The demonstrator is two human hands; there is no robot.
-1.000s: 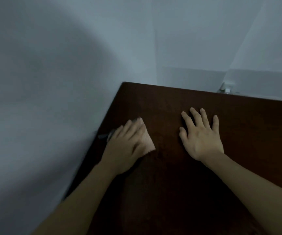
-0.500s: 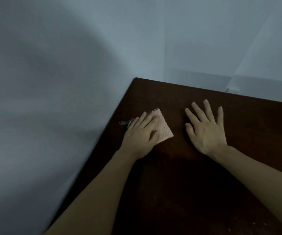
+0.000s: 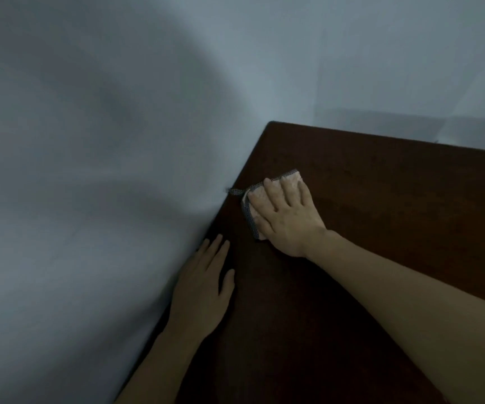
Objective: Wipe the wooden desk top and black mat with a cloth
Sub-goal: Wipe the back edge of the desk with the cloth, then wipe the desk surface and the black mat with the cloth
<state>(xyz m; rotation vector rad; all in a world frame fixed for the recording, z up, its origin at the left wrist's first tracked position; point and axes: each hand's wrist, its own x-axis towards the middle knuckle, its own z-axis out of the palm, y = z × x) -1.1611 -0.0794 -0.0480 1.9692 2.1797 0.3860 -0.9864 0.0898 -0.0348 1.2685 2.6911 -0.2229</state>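
Two bare forearms reach into view from below, each ending in a bare hand. The left hand (image 3: 203,290) is slim, with long narrow fingers (image 3: 213,252) and short, plain nails. The right hand (image 3: 289,220) is broader across the back, its knuckles showing as soft ridges and faint tendon lines running toward the wrist. No sleeve, cuff, watch, ring or band shows on either arm; both forearms are uncovered as far back from the hands as the view reaches. The dim light blurs finer detail.
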